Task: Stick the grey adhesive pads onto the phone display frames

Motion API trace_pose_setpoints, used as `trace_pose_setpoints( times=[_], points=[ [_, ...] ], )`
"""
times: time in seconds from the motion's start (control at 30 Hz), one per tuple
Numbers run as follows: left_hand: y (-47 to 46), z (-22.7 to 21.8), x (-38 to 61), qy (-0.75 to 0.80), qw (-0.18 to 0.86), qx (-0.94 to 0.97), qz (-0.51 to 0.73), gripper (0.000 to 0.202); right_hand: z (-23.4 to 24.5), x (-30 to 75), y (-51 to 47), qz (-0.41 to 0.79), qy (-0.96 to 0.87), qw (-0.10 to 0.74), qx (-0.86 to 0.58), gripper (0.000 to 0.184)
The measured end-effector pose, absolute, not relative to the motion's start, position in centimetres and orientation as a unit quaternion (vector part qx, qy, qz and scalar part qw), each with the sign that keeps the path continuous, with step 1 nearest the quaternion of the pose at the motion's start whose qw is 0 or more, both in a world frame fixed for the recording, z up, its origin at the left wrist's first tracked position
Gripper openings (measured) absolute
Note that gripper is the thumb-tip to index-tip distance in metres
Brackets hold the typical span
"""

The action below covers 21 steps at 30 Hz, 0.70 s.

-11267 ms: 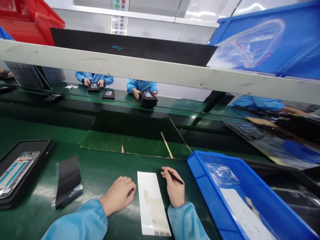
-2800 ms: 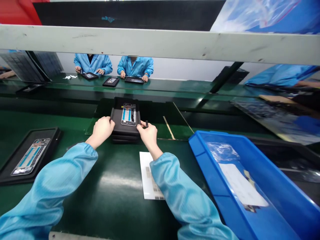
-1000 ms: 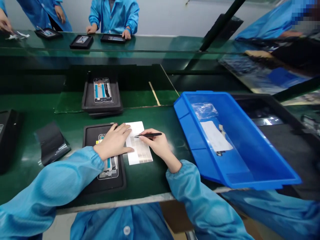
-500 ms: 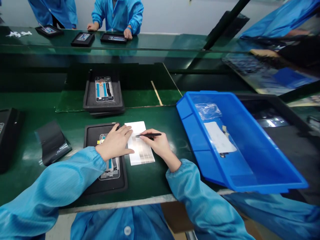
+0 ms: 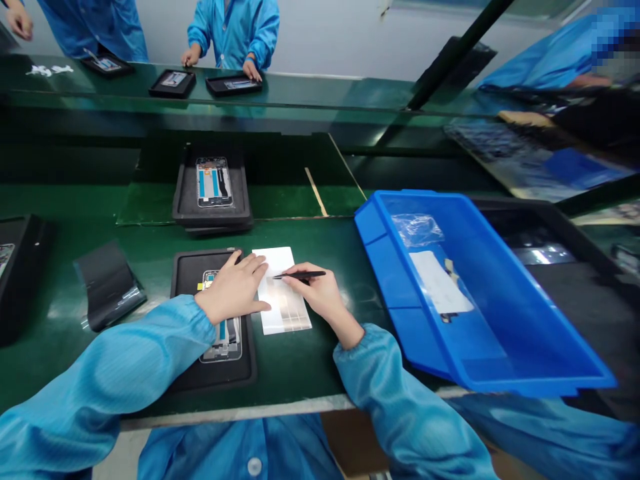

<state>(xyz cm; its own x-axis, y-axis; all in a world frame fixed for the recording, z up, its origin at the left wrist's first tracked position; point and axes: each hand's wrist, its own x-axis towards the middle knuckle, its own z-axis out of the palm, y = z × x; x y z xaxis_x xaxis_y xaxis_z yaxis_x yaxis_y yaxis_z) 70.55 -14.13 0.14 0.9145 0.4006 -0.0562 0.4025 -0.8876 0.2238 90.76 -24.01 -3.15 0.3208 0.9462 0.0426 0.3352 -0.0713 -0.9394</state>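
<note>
My left hand [image 5: 233,288] lies flat with fingers stretched out, resting across the black tray [image 5: 187,267] and the left edge of a white sticker sheet [image 5: 283,308]. Under my wrist the tray holds a phone frame [image 5: 221,341]. My right hand [image 5: 319,296] is closed around black tweezers [image 5: 300,275], whose tips point left over the sheet. A second black tray with a phone frame [image 5: 212,183] sits farther back on a green mat.
A blue bin [image 5: 505,360] with a plastic bag and paper stands to the right. A dark film pouch [image 5: 107,283] and another black tray [image 5: 20,267] lie at the left. Across the bench, people in blue coats handle trays [image 5: 234,84].
Since 2.8 s ago a tray has come from the far stack to the near edge. In the last second both hands have stayed on the sheet, barely shifting.
</note>
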Motion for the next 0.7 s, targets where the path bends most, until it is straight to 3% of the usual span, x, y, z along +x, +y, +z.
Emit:
trace_pose_setpoints(
  times=[0.7],
  points=[
    [-14.22,-0.62,70.72,0.212,0.11,0.97,0.042,0.084,-3.49,91.5,-23.82,0.312,-0.504,0.468,-0.656,0.026]
  ],
)
